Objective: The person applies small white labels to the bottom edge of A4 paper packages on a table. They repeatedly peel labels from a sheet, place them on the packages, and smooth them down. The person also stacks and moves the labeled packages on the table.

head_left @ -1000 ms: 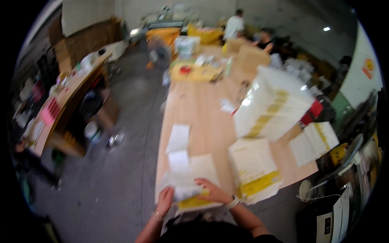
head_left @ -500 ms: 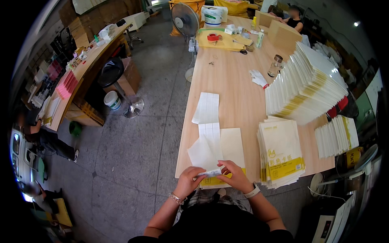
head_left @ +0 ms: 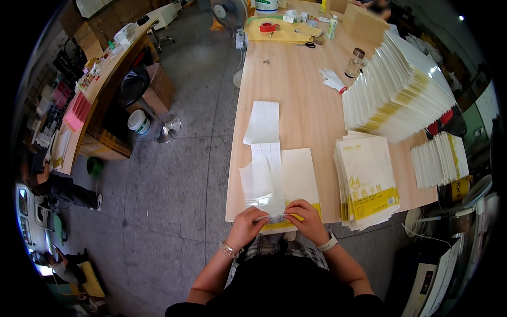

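Glossy white sheet (head_left: 259, 194) at near end of desk (head_left: 301, 100); grip of left hand (head_left: 247, 225) and right hand (head_left: 307, 222) pinching its near edge; probably light, limp, slippery, easily creased; best held by corners.

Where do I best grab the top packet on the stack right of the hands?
Take the top packet by its near, yellow-banded end, from the person's side, probably with the right hand once free: it lies flat, that end seems to jut past the table, and the tall pile stands close beyond the far end.
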Motion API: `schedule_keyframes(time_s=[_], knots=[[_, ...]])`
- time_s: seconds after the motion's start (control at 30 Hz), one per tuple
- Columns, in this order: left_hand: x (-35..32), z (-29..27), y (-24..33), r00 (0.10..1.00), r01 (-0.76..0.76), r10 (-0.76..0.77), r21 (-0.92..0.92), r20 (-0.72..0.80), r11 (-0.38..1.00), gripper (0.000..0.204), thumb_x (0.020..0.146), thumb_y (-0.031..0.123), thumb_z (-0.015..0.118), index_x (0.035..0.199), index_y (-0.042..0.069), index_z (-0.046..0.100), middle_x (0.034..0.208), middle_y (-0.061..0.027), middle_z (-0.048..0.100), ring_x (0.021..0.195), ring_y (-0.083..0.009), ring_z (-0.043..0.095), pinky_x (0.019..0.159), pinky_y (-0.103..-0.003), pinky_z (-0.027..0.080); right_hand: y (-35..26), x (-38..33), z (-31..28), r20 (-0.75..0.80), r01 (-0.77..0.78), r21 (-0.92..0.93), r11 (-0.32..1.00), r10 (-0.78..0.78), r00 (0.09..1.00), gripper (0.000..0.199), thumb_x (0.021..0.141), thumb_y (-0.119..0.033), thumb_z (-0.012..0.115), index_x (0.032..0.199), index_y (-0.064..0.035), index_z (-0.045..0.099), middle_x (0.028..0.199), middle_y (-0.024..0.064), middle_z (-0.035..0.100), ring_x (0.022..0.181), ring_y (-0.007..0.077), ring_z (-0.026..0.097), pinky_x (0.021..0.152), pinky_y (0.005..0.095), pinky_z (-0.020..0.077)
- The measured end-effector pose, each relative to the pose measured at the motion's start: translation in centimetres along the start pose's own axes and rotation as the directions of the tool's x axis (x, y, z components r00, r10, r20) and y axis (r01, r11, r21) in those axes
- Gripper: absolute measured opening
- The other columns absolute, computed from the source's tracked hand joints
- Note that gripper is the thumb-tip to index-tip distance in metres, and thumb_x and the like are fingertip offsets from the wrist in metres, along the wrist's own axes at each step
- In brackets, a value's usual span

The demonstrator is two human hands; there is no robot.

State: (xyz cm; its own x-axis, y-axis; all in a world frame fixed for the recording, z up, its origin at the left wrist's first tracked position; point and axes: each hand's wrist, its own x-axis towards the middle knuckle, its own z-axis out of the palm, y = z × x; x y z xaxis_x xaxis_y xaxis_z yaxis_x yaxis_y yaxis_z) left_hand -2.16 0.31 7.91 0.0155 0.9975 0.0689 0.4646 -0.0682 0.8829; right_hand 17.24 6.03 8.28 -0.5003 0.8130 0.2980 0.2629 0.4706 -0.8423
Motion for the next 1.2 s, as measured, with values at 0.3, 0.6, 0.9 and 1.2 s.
schedule_keyframes(time_s=[0.3,0.6,0.9,1.2], knots=[[-0.4,1.6,-1.5,0.982,0.088,-0.086,-0.002,0.166,0.996,0.015,0.075,0.014,0.062,0.081,0.000,0.061,0.075,-0.0124,0.058,0.069,-0.0273,0.057,0.061,-0.032,0.045,2.2,-3.2,0.3,-0.027,-0.050,0.129,0.990,0.054,0.998,0.013,0.068,0.000,0.065,0.080,-0.0019,0.061,0.090,0.0080,0.057,0.082,0.0214,0.055,0.072,0.0299,0.0445],[-0.6,3.9,-2.2,0.926,0.302,-0.284,-0.038,0.248,0.953,0.023,0.076,0.018,0.062,0.086,-0.003,0.061,0.079,-0.0133,0.061,0.072,-0.0199,0.060,0.064,-0.028,0.046,3.1,-3.8,-0.8,-0.088,-0.315,0.129,0.940,0.328,0.941,0.014,0.069,-0.005,0.066,0.082,-0.0017,0.062,0.091,0.0094,0.058,0.087,0.0230,0.054,0.076,0.0295,0.0432],[0.4,3.5,-2.9,0.813,0.518,-0.463,-0.077,0.354,0.852,0.021,0.074,0.019,0.062,0.083,-0.001,0.062,0.083,-0.0136,0.062,0.073,-0.0250,0.060,0.064,-0.030,0.047,3.4,-4.1,-0.2,-0.086,0.148,-0.107,0.983,-0.158,0.984,0.012,0.068,0.000,0.066,0.079,-0.0038,0.062,0.085,0.0077,0.058,0.080,0.0203,0.055,0.071,0.0287,0.0442],[-0.7,5.9,-5.9,0.924,-0.058,-0.006,0.157,0.383,0.986,0.013,0.072,0.016,0.062,0.077,0.005,0.059,0.115,-0.0096,0.054,0.113,-0.0335,0.039,0.093,-0.037,0.035,10.4,-8.2,-2.9,-0.074,-0.618,0.108,0.779,0.626,0.776,0.012,0.078,-0.009,0.059,0.082,0.0019,0.060,0.071,0.0063,0.059,0.065,0.0097,0.054,0.060,0.0227,0.0432]])
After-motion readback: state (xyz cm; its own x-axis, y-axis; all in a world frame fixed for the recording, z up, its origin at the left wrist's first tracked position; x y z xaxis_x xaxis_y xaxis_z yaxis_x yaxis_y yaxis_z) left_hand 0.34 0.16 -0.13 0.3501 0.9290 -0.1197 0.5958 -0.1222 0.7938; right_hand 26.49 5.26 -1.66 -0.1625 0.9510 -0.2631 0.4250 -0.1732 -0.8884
